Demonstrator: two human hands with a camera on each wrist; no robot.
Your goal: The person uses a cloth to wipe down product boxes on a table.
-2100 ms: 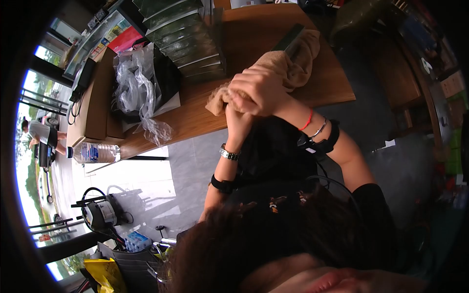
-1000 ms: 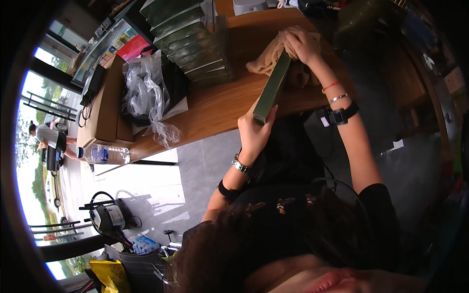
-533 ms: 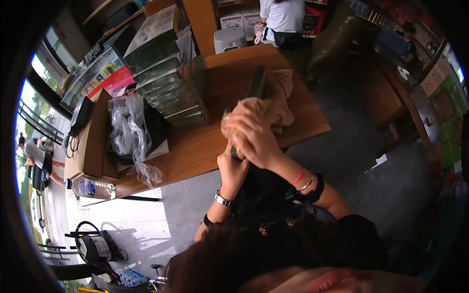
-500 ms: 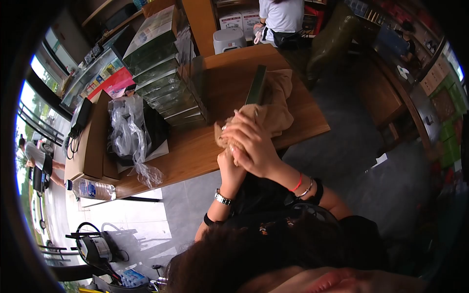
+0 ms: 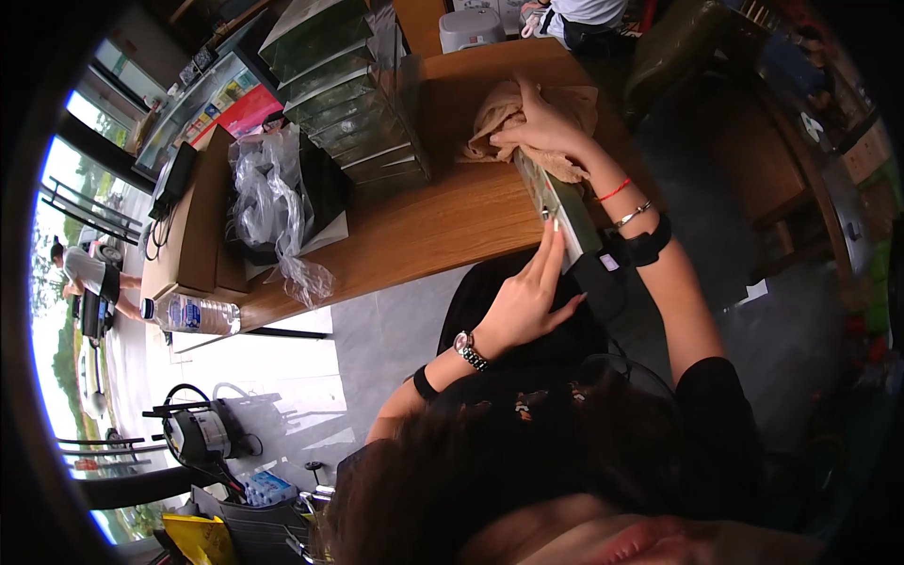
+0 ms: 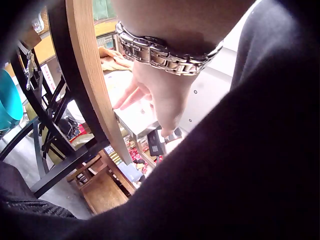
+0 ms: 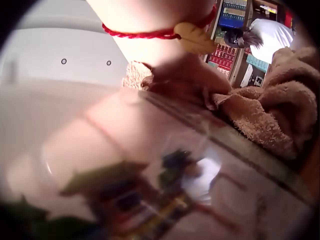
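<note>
The right hand (image 5: pixel 544 124) is now gripping the cloth (image 5: pixel 490 118) farther over the table (image 5: pixel 443 221); the left hand (image 5: pixel 523 306), fingers (image 5: pixel 549 252) flat, is propping the box (image 5: pixel 565 202) past its edge.

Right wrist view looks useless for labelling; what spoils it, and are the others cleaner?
Right wrist: glossy flat green box blurred, full of reflections; tan towel sharper. Head: fisheye bending, black corners, glaring windows. Left wrist: black garment blocks half.

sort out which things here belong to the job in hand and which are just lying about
In the job: long flat box, steadied by the left hand; beige cloth, held on it by the right hand.
Lying about: water bottle, clear plastic bag, stack of green boxes, cardboard box.
</note>
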